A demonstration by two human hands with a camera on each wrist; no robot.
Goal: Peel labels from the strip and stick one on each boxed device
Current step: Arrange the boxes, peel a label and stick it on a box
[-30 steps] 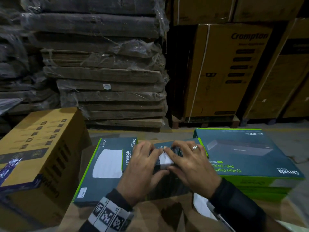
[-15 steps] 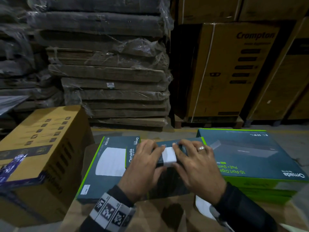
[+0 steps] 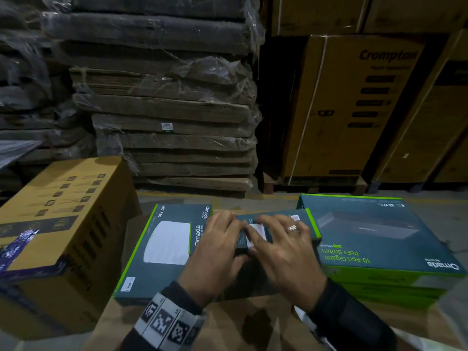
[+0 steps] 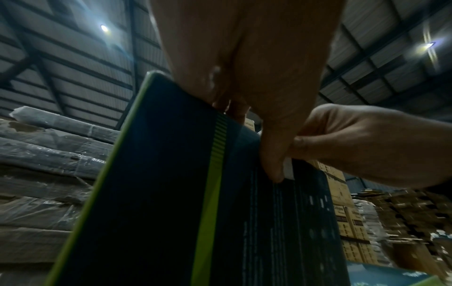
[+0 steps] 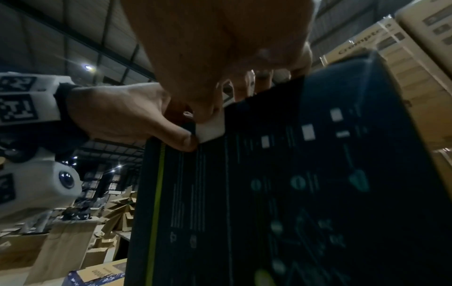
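A small dark Omada box (image 3: 278, 218) stands on edge between both hands, on a flat Omada box (image 3: 164, 249). A white label (image 3: 257, 230) is folded over its top edge. My left hand (image 3: 222, 234) grips the box top, fingers over the far side, thumb on the near face beside the label (image 4: 288, 168). My right hand (image 3: 276, 234), with a ring, pinches the label (image 5: 211, 129) onto the box (image 5: 293, 174), thumb near, fingers over the top. The left wrist view shows the box (image 4: 171, 193) from below, under my left hand (image 4: 244, 58).
A stack of large Omada switch boxes (image 3: 379, 239) lies to the right, and a yellow carton (image 3: 58, 211) to the left. All rest on a cardboard surface (image 3: 228, 325). White paper (image 3: 301, 317) shows under my right forearm. Wrapped cardboard stacks (image 3: 172, 122) and Crompton cartons (image 3: 354, 110) stand behind.
Both hands have stayed on the small box. The right fingers have slid over the label, covering more of it than before.
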